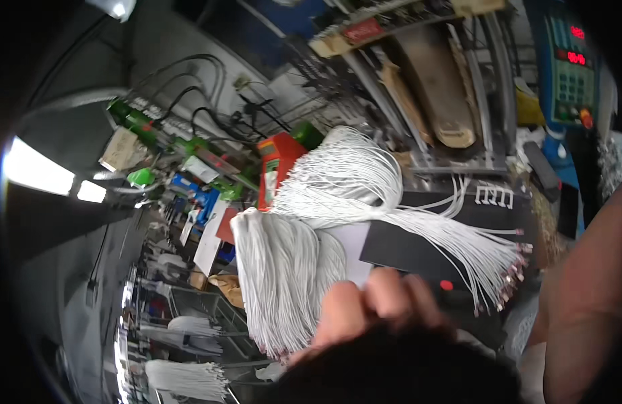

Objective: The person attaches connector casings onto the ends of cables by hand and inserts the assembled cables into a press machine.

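**Two white cable bundles (291, 276) beside a bent left hand (385, 299)**

One bundle, just left of the frame's centre, lies in long strands, its lower ends reddish. The other (338, 175), above and touching it, is looped at the upper centre and fans out to the right over a dark sheet (408, 246), its ends tipped with small metallic pieces.

The left hand, at lower centre, is nearest the lower right of the first bundle. Its fingers are bent (their tips are hidden), so whether its grip has closed on anything I cannot tell. A bare forearm (587, 303) fills the right edge; the right hand's grip cannot be told.

Beyond stand an orange-red device (277, 161) at upper centre and a blue keypad unit (568, 87) at upper right. More white bundles (186, 378) appear at lower left.
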Demonstrator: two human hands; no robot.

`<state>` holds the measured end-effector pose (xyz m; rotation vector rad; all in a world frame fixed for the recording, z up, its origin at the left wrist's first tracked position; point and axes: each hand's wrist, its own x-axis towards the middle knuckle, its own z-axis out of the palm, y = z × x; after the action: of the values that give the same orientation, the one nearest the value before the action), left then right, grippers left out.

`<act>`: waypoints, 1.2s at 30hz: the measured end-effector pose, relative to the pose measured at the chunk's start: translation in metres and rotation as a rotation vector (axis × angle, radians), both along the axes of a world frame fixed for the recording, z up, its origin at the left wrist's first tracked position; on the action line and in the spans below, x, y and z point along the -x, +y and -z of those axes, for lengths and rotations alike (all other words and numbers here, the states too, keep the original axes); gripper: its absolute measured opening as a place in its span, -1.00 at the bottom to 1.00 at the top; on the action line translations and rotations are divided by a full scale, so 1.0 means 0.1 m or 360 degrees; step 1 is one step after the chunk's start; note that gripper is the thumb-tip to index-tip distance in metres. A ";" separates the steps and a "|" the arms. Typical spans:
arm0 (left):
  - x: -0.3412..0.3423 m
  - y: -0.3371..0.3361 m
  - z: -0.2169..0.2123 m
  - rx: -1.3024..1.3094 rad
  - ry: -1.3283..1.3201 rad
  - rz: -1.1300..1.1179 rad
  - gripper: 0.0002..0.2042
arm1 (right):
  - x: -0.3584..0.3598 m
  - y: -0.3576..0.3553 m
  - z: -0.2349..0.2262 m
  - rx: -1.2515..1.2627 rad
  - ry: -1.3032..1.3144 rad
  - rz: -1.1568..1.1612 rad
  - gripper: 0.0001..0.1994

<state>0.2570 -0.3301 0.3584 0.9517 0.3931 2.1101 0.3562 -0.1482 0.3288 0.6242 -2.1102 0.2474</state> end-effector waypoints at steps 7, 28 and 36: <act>0.00 -0.14 -0.61 0.0623 0.0135 0.0039 -0.88 | 0.02 0.09 -0.02 0.0051 -0.0028 0.0032 -0.50; 0.45 -0.38 -0.21 -0.0154 0.0519 -0.0966 -0.87 | 0.05 0.05 -0.09 0.0037 -0.0037 0.0066 -0.56; 0.59 -0.21 -0.13 -0.0562 0.0550 -0.1056 -0.86 | 0.16 0.03 -0.11 0.0013 -0.0071 0.0077 -0.58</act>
<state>0.1975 -0.3509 0.3717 1.5676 0.5811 2.6675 0.3406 -0.1451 0.3399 0.5668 -2.1636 0.2446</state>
